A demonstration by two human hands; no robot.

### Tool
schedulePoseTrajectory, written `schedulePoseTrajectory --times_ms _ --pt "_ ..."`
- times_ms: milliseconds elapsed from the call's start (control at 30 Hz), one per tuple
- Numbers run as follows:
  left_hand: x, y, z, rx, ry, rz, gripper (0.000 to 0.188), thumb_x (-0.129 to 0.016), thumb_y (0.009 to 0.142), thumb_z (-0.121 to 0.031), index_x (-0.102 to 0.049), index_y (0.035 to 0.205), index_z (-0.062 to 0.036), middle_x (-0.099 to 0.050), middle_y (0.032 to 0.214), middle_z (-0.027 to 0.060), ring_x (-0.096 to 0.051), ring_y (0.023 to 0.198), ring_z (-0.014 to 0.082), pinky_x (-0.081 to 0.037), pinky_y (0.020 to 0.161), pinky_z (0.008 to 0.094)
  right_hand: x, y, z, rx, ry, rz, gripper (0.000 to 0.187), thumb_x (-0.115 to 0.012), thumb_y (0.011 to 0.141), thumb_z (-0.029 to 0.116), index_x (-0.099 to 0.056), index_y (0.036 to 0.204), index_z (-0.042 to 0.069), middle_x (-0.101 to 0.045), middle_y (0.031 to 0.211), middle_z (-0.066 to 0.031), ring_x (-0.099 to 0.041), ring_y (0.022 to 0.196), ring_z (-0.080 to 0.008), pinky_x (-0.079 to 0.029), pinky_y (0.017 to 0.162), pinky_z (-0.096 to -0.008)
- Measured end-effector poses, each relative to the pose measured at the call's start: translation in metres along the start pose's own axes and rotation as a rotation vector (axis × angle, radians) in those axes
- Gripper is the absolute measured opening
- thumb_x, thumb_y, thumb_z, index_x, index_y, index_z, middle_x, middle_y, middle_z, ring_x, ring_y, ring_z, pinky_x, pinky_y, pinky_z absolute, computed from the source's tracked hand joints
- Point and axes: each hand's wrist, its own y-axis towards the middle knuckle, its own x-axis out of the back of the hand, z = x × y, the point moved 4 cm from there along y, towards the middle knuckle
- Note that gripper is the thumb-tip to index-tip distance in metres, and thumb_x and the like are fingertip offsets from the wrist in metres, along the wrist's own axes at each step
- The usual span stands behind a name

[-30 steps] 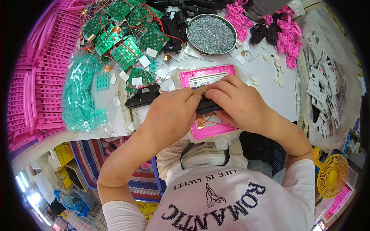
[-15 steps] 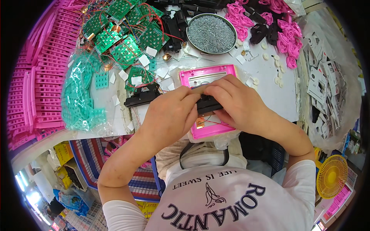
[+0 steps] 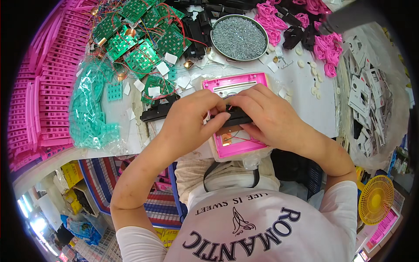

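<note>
A pink rectangular plastic casing (image 3: 236,152) lies open in front of me on a padded, plastic-wrapped base. Across its middle sits a black plastic part (image 3: 237,117), with thin wires and a copper-coloured piece (image 3: 226,139) below it. My right hand (image 3: 268,114) grips the black part from the right, thumb at its lower edge and fingers over its top. From the left, my left hand (image 3: 194,117) reaches in with curled fingers, its thumb tip at the black part's left end. Whatever lies between the left fingertips is too small to make out.
A round tray of small screws (image 3: 240,38) stands beyond the casing. Green circuit boards (image 3: 144,56) with red wires pile up at far left, near bagged teal keypads (image 3: 91,105) and stacked pink casings (image 3: 52,87). Pink loops (image 3: 327,43) and bagged white cards (image 3: 366,91) lie right. A dark grey bar (image 3: 351,18) shows at upper right.
My left hand has shifted slightly left, its thumb and fingers drawing apart from the right hand's fingertips. A dark grey bar has come into view at upper right.
</note>
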Motion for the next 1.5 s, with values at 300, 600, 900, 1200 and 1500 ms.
schedulePoseTrajectory --times_ms 300,600,900,1200,1500 --pt "0.007 0.011 0.004 0.09 -0.063 0.083 0.007 -0.069 0.092 -0.005 -0.069 0.094 0.0017 -0.059 0.074 0.0015 -0.049 0.062 0.0066 -0.04 0.055 0.0258 0.004 0.0 0.0 -0.01 -0.011 0.029 0.055 -0.08 0.074 0.012 -0.058 0.124 0.007 -0.063 0.112 -0.0072 -0.06 0.106 -0.0296 -0.058 0.078 -0.0376" --pt "0.007 0.024 -0.011 -0.152 0.189 0.192 0.009 -0.072 0.084 -0.004 -0.07 0.093 -0.0031 -0.066 0.081 0.0139 -0.064 0.074 0.0339 -0.051 0.065 0.0412 0.002 0.003 0.001 0.01 -0.018 0.09 0.053 -0.081 0.071 0.011 -0.058 0.118 0.007 -0.062 0.107 -0.0072 -0.059 0.102 -0.0294 -0.057 0.077 -0.0385" --pt "0.004 0.014 -0.005 -0.226 0.172 0.129 0.013 -0.073 0.084 -0.004 -0.069 0.096 -0.0036 -0.066 0.085 0.0118 -0.065 0.078 0.0332 -0.051 0.067 0.042 0.001 -0.001 0.001 0.011 0.013 0.017 0.057 -0.081 0.067 0.009 -0.058 0.119 0.006 -0.062 0.108 -0.0076 -0.058 0.102 -0.0305 -0.056 0.079 -0.0396" --pt "0.0 0.006 -0.025 -0.168 0.469 0.148 0.015 -0.067 0.088 -0.006 -0.07 0.101 -0.0027 -0.066 0.087 0.0121 -0.067 0.079 0.033 -0.053 0.063 0.0417 -0.002 -0.002 0.003 0.007 -0.076 0.012 0.053 -0.079 0.066 0.01 -0.059 0.116 0.009 -0.06 0.106 -0.0066 -0.058 0.098 -0.0305 -0.057 0.077 -0.0391" --pt "-0.005 0.008 -0.016 0.006 0.15 0.122 0.014 -0.068 0.09 -0.011 -0.069 0.093 0.0031 -0.066 0.078 0.0171 -0.063 0.066 0.0341 -0.049 0.061 0.0423 -0.001 -0.012 0.021 0.062 -0.305 -0.037 0.035 -0.071 0.072 0.017 -0.063 0.105 0.008 -0.061 0.101 -0.0051 -0.06 0.091 -0.0243 -0.056 0.072 -0.0345"
